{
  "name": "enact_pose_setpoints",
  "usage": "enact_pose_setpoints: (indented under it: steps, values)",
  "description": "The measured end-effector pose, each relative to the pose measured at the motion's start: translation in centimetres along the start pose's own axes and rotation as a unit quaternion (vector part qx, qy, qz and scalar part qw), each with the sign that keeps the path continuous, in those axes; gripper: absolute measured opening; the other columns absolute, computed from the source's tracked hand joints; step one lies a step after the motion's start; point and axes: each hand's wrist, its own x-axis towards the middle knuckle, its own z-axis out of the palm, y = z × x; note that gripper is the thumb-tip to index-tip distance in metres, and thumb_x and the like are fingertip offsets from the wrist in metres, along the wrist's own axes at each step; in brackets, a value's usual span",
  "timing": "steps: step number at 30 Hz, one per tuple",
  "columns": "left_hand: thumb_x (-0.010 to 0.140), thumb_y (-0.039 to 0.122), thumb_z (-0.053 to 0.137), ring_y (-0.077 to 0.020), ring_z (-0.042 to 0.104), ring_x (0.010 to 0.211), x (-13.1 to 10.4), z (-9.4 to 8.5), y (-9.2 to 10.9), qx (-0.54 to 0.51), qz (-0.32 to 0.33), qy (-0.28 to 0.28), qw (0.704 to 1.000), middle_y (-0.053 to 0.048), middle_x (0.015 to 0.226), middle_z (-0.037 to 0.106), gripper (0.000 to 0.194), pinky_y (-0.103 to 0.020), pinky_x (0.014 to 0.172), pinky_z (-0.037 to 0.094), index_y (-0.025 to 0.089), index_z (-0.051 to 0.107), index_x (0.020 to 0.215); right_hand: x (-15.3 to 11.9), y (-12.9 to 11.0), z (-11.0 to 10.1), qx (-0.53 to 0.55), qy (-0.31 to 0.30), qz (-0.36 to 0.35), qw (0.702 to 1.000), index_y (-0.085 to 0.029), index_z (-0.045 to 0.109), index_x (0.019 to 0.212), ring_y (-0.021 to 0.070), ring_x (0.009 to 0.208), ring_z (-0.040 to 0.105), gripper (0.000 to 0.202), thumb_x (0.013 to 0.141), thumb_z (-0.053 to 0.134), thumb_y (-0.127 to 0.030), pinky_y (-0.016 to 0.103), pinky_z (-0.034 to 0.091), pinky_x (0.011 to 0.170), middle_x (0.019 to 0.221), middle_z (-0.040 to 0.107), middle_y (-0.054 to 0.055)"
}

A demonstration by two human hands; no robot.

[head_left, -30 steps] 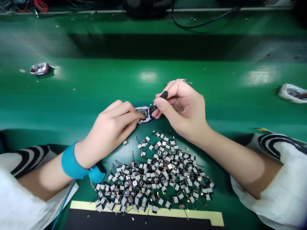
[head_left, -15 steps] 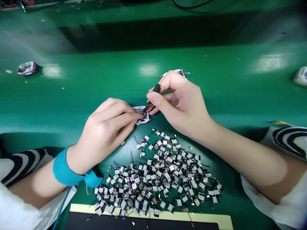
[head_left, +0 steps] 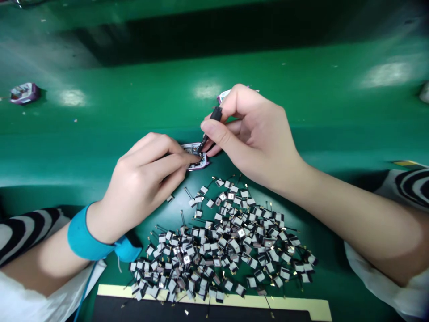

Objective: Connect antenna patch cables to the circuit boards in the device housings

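Observation:
A small device housing with a white and purple rim and a circuit board inside [head_left: 195, 165] lies on the green mat. My left hand [head_left: 147, 172] is closed on its left side, with a fingertip pressing onto the board. My right hand [head_left: 250, 129] pinches a slim black antenna-like part or tool [head_left: 210, 126], whose kind I cannot make out. Its lower tip meets the board beside my left fingertip. Below my hands spreads a heap of small grey-and-black modules with short wires [head_left: 217, 241]. A teal wrist strap [head_left: 89, 235] circles my left wrist.
Another purple-rimmed housing [head_left: 25, 93] stands at the far left. One more housing [head_left: 222, 97] shows partly behind my right hand. At the right edge is a pale object [head_left: 424, 92], cut off. A black sheet with a cream border [head_left: 278, 302] lies at the front.
The view has shifted a little. Both hands stay at the housing in nearly the same pose, and the black item still meets the board.

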Motion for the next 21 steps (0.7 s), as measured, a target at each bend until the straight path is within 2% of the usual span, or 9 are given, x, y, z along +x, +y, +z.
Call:
enact_pose_setpoints:
  steps: [5,13,18,21]
  values:
    - [0.081,0.016,0.049,-0.0173,0.053,0.081,-0.05,-0.01,0.07,0.005,-0.011,-0.009,1.000,-0.004,0.082,0.056,0.015,-0.034,0.070,0.044,0.019,0.059,0.092,0.03,-0.02,-0.02,-0.001,-0.003,-0.007,1.000,-0.020,0.035,0.064,0.0068,0.057,0.054,0.027,0.078,0.056,-0.029,0.018,0.048,0.049,0.065,0.044,-0.004]
    - [0.083,0.020,0.044,-0.0175,0.053,0.082,-0.11,0.02,-0.03,0.013,-0.025,-0.020,0.999,-0.002,0.082,0.055,0.017,-0.034,0.070,0.043,0.027,0.056,0.093,0.04,-0.03,-0.01,-0.013,0.001,-0.009,1.000,-0.020,0.036,0.064,0.0069,0.056,0.054,0.028,0.076,0.058,-0.033,0.018,0.047,0.049,0.066,0.046,-0.004]
    - [0.083,0.019,0.045,-0.0179,0.053,0.081,-0.08,0.02,-0.02,0.011,-0.021,-0.015,1.000,-0.002,0.081,0.055,0.017,-0.034,0.070,0.043,0.025,0.058,0.093,0.04,0.01,-0.03,-0.019,0.000,-0.017,1.000,-0.019,0.037,0.065,0.0061,0.056,0.053,0.023,0.079,0.054,-0.026,0.017,0.045,0.047,0.065,0.046,-0.004]
    - [0.082,0.019,0.046,-0.0178,0.053,0.080,-0.08,0.06,-0.02,0.013,-0.023,-0.015,1.000,-0.003,0.080,0.055,0.016,-0.033,0.071,0.044,0.023,0.058,0.092,-0.37,-0.22,-0.32,-0.067,0.004,-0.056,0.996,-0.019,0.038,0.066,0.0060,0.056,0.054,0.020,0.081,0.050,-0.024,0.019,0.045,0.049,0.065,0.046,-0.004]
